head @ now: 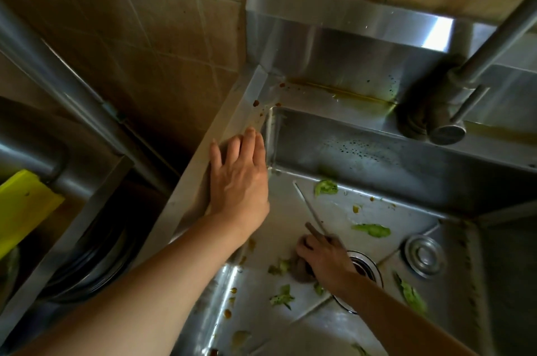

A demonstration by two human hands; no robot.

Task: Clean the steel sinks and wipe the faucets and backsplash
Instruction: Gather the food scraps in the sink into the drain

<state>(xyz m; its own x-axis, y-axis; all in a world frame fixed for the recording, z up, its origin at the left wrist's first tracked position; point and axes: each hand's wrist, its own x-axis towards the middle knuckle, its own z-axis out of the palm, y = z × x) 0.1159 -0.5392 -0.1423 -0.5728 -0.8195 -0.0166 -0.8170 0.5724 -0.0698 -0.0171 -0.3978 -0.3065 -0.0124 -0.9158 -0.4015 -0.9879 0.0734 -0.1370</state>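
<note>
The steel sink [377,152] has green vegetable scraps [372,230] and brown spots scattered over its floor. My left hand [238,178] rests flat, fingers straight, on the sink's left rim. Down in the basin, my right hand [325,259] grips a brownish wad [300,270] pressed to the floor beside the drain [364,267]. A thin metal stick [308,206] lies slanted just above that hand; whether it is held I cannot tell. The faucet [444,120] stands at the back right in front of the steel backsplash [348,44], with yellowish grime [343,92] along the backsplash's base.
A round steel drain cover [424,255] lies right of the drain. Brown stains [255,103] mark the rim's back-left corner. To the left stand a steel pipe [72,85], a yellow object [23,204] and stacked dishes [87,262]. Tiled wall rises behind.
</note>
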